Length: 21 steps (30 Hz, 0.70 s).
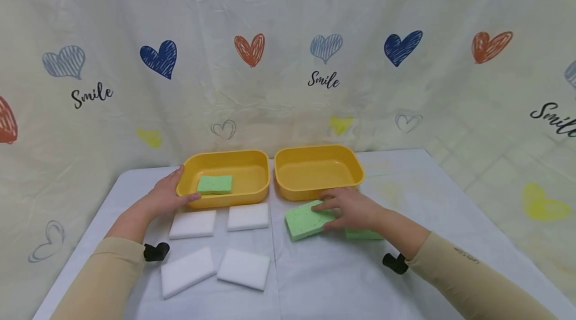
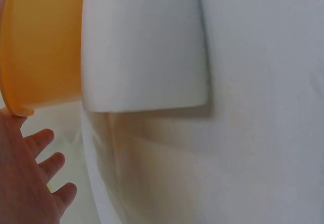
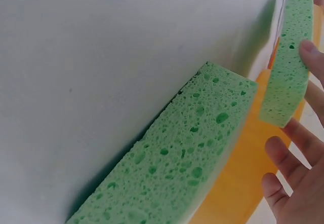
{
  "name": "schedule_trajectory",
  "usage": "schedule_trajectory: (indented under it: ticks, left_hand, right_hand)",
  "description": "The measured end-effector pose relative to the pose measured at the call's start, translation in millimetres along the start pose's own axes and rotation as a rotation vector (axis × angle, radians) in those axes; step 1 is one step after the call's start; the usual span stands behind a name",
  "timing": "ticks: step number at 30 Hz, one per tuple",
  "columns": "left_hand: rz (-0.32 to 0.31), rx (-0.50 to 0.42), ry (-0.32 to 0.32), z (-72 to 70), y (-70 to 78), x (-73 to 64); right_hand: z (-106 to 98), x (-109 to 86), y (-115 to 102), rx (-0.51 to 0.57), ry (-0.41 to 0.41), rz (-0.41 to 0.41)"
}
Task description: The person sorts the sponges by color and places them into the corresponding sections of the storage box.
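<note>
My left hand (image 1: 168,194) rests at the left end of a yellow plastic bin (image 1: 249,199), thumb along its front rim and the other fingers straight and spread at its side. A green sponge (image 1: 215,185) lies in that bin. My right hand (image 1: 353,207) pinches another green sponge (image 1: 306,221) between thumb and fingers, tilted in front of the second yellow bin (image 1: 317,193). In the right wrist view the thumb presses on the face of this held sponge (image 3: 287,57). A further green sponge (image 3: 172,158) lies below the right hand, partly hidden by it in the head view.
Several white sponge blocks, such as the near left one (image 1: 188,272), lie in two rows before the left bin. The white-covered table (image 1: 315,285) backs onto a hanging cloth (image 1: 288,5) printed with hearts.
</note>
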State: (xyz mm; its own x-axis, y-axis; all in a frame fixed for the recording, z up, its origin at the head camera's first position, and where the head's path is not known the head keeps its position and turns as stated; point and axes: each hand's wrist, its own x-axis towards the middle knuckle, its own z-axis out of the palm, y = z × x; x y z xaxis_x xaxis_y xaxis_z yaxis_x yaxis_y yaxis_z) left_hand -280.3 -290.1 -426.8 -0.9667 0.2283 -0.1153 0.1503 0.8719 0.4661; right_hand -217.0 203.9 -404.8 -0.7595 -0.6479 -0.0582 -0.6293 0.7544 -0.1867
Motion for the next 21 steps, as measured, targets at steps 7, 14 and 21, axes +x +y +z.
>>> schedule_trajectory:
  ticks: [7,14,21]
  left_hand:
    - [0.014,0.011,0.009,0.3,-2.5,-0.2]
    - [0.026,0.009,0.015,1.0,-2.8,1.1]
    - [0.016,0.0,0.014,0.5,-4.3,1.8]
  right_hand:
    - [-5,-3.4,-1,0.0,0.047,-0.044]
    - [-19,-3.3,-7,0.006,0.113,-0.087]
    - [-32,12.7,-13,-0.032,0.128,-0.106]
